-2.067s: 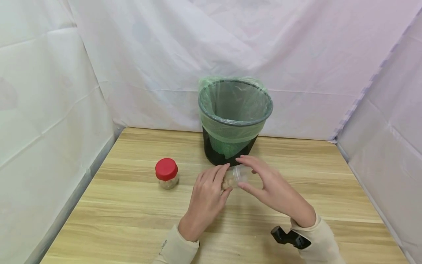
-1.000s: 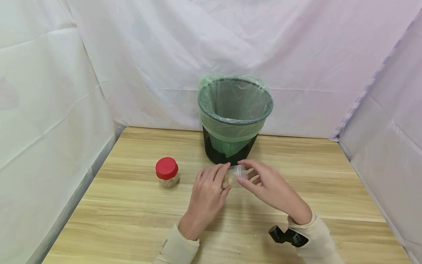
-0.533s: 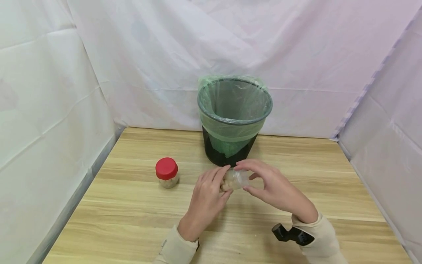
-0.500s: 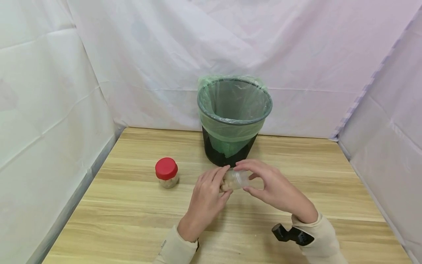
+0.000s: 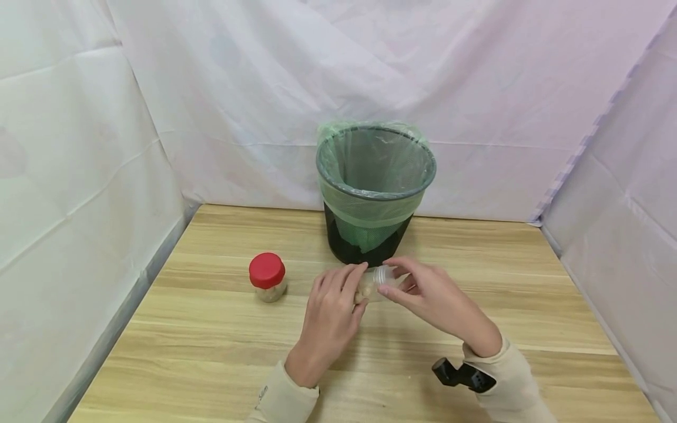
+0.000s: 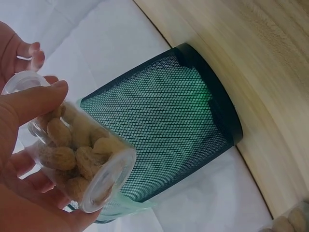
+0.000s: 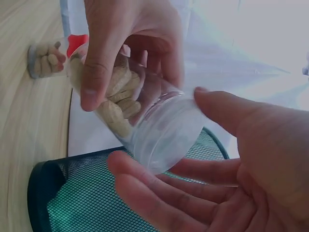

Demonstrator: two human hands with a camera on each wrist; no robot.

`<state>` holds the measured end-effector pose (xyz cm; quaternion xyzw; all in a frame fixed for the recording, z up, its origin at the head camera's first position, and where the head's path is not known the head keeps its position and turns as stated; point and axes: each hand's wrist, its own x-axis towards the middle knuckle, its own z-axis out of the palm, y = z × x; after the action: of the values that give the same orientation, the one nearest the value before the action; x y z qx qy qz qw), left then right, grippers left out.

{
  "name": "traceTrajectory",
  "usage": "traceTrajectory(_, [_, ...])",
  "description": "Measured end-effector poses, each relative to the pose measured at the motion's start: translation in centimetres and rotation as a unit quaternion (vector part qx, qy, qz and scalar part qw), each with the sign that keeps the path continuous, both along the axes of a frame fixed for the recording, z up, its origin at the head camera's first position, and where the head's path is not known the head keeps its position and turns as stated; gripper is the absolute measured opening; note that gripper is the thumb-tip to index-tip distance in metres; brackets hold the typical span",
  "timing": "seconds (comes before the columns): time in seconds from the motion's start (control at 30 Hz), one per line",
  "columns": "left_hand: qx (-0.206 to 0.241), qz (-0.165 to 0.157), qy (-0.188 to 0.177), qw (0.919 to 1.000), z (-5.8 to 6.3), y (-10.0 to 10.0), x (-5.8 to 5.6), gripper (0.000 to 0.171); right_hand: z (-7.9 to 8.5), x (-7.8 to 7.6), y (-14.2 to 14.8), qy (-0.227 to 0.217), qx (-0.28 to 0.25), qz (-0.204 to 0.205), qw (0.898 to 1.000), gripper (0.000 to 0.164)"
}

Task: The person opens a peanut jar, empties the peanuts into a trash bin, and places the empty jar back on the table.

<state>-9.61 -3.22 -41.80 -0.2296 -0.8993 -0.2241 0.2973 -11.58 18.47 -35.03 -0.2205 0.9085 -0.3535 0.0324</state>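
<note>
My left hand [image 5: 329,311] grips a clear plastic jar [image 5: 367,286] on its side, mouth end toward the right. Peanuts in their shells [image 6: 60,131] show through its wall in the left wrist view. Capping the jar is a translucent lid [image 7: 175,135]. My right hand [image 5: 440,298] holds that lid between thumb and fingers; in the right wrist view the thumb lies at one edge and the fingertips at the opposite side. Part of the jar's body is hidden by my left fingers.
A similar jar with a red lid [image 5: 267,270] stands upright to the left on the wooden table [image 5: 211,352]. Just behind my hands is a black mesh bin [image 5: 338,235] with a green bag liner [image 5: 365,214]. White sheets [image 5: 238,88] enclose the back and sides.
My right fingers and thumb have shifted around the translucent lid, turning at the wrist back and forth. The left hand and the jar stay almost in place; the red-lidded jar and bin are unmoved.
</note>
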Motion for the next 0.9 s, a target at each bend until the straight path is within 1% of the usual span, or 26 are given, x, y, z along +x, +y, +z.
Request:
traceTrajectory(0.07, [0.001,0.0,-0.002,1.0,0.0,0.0,0.0,0.07,0.0,0.0,0.1,0.011,-0.004,0.007,1.0,0.049])
traceTrajectory(0.13, [0.005,-0.002,-0.006,1.0,0.1,0.0,0.0,0.07,0.0,0.0,0.3,0.021,-0.008,0.017,1.0,0.052])
traceTrajectory(0.23, [0.017,-0.006,-0.011,0.9998,0.3,0.0,0.1,0.071,0.2,0.2,0.6,0.056,-0.013,0.042,0.997,0.056])
traceTrajectory(0.37, [0.036,-0.02,-0.019,0.9989,0.6,0.1,0.1,0.071,0.4,0.5,1.1,0.108,-0.019,0.072,0.991,0.062])
traceTrajectory(0.47, [0.055,-0.03,-0.036,0.9974,0.7,0.1,0.1,0.071,0.6,0.6,1.4,0.141,-0.026,0.094,0.985,0.066])
traceTrajectory(0.53, [0.073,-0.031,-0.052,0.9955,0.7,-0.1,0.0,0.07,0.8,0.6,1.8,0.159,-0.029,0.101,0.982,0.068])
traceTrajectory(0.63, [0.1,-0.024,-0.074,0.992,0.9,-0.6,-0.1,0.069,1.1,0.4,2.6,0.181,-0.024,0.091,0.979,0.069])
traceTrajectory(0.7, [0.117,-0.02,-0.086,0.9891,1.0,-1.0,-0.3,0.067,1.2,0.2,3.3,0.192,-0.008,0.072,0.979,0.068])
traceTrajectory(0.77, [0.132,-0.017,-0.098,0.9862,1.3,-1.5,-0.4,0.066,1.2,-0.1,4.3,0.193,0.015,0.049,0.98,0.065])
traceTrajectory(0.83, [0.152,-0.015,-0.121,0.9808,1.5,-2.1,-0.6,0.066,1.1,-0.6,5.3,0.179,0.041,0.023,0.983,0.062])
traceTrajectory(0.9, [0.174,-0.013,-0.149,0.9733,1.8,-2.6,-0.7,0.066,0.9,-1.4,6.6,0.149,0.072,-0.004,0.986,0.059])
